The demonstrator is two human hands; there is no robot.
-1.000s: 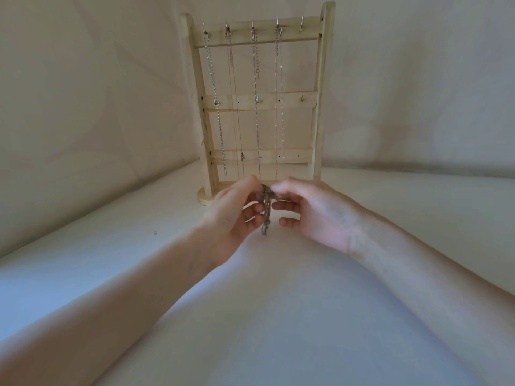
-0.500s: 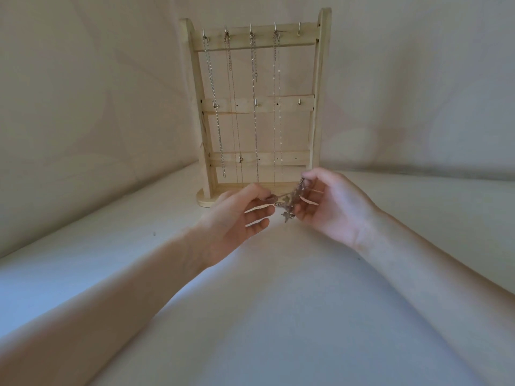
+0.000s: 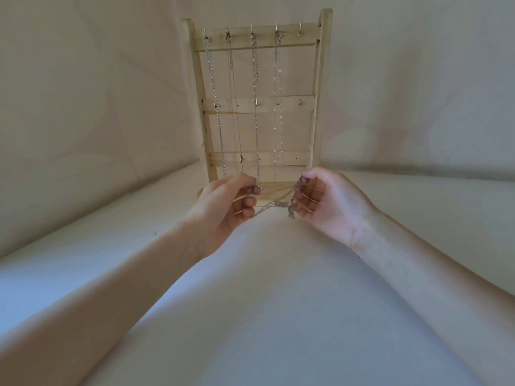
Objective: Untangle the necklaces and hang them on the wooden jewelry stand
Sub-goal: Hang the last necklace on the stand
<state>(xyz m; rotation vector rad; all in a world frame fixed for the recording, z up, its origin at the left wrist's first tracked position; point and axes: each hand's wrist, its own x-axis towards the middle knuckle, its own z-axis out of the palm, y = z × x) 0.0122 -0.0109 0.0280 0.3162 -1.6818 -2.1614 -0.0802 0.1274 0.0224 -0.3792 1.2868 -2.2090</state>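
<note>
Centre of the frame: a tangled necklace [image 3: 274,203] stretched between two hands, held above the pale surface [image 3: 278,316] and just in front of the foot of the wooden jewelry stand [image 3: 317,87]. Left hand [image 3: 225,207], left of centre, fingers curled, thumb and forefinger pinching one end of the chain near a small ring. Right hand [image 3: 326,201], right of centre, palm turned inward, fingers curled round the other end, with a bunched clump of links hanging at the fingertips. Fine strands crossing the gap between the hands, some taut, some sagging.

Upper centre: stand upright, with three crossbars. Four hanging necklaces [image 3: 255,107] on the top bar's left four hooks, dropping straight down nearly to the base. Fifth hook [image 3: 300,28], at the top right, bare. Middle bar with a few small hooks, also bare.

Open surface to either side of the stand, at left running to the edge where surface meets the cloth backdrop [image 3: 83,93], at right to a similar seam. Broad open stretch across the lower frame between the two forearms.
</note>
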